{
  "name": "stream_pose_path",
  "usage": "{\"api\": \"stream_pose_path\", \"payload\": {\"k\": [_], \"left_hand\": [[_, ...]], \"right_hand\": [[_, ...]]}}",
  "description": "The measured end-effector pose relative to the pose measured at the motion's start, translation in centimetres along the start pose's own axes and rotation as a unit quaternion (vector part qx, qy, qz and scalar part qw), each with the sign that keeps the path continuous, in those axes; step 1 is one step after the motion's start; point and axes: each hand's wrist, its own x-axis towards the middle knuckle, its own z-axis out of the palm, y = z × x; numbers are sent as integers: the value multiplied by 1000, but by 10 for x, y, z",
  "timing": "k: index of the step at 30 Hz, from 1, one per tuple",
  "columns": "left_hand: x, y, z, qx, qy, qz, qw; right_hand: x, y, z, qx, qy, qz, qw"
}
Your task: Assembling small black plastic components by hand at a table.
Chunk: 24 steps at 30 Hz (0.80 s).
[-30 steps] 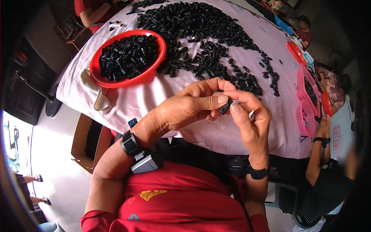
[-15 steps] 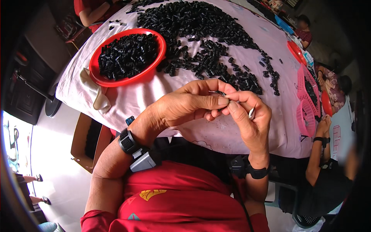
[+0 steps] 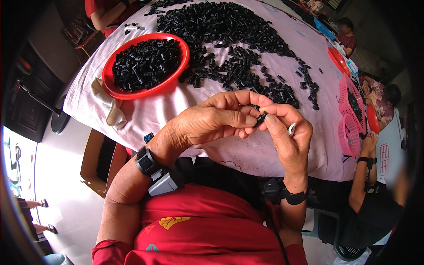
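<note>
Over the near edge of the cloth, my two hands meet at a small black cylindrical part [image 3: 260, 119]. My left hand [image 3: 216, 117] is closed, pinching one end of it between thumb and fingers. On its other end press the thumb and forefinger of my right hand [image 3: 289, 137]. A slim silvery-white object [image 3: 292, 128] pokes out from the curled fingers of that right hand; most of it is hidden and its kind is unclear. Beyond my hands spreads a large heap of similar black parts [image 3: 221, 22], with looser ones [image 3: 238, 66] nearer to me.
A red basin [image 3: 187, 57] full of black parts stands at the left on the pink cloth [image 3: 154, 115], beside a whitish glove-like cloth [image 3: 115, 115]. Pink baskets [image 3: 349, 137] sit at the right. Below left is an open cardboard box [image 3: 90, 163]. Several people sit around the table.
The right thumb and fingers have shifted slightly right and opened up a little, so the black part between the hands shows more. The left hand has hardly moved.
</note>
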Motion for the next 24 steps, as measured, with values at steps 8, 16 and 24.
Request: {"api": "stream_pose_path", "payload": {"k": [8, 16, 24], "left_hand": [[0, 1, -3, 17, 7, 3, 1000], [1, -2, -5, -7, 35, -14, 999], [1, -3, -8, -10, 42, -21, 999]], "right_hand": [[-1, 4, -7, -54, -11, -24, 998], [2, 14, -1, -26, 20, -94, 995], [-3, -2, -2, -183, 75, -47, 979]]}}
